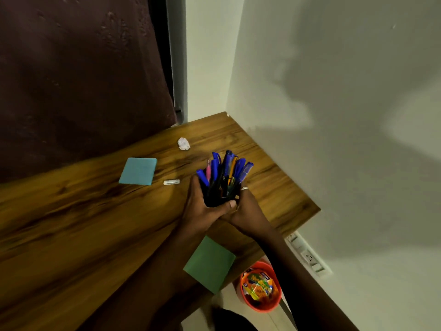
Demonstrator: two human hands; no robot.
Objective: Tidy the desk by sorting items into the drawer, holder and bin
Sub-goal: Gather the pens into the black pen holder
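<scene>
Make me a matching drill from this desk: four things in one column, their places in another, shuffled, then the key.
Things:
1. pen holder
2. paper ball
3. eraser
4. bin

Places:
A. on the floor below the desk edge
B. between the blue pad and the holder
C. clasped in both hands, left and right
D. alone near the desk's far edge

Pairs: 1-C, 2-D, 3-B, 4-A

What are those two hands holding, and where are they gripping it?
Both the left hand and right hand clasp the black pen holder around its lower body.
</scene>
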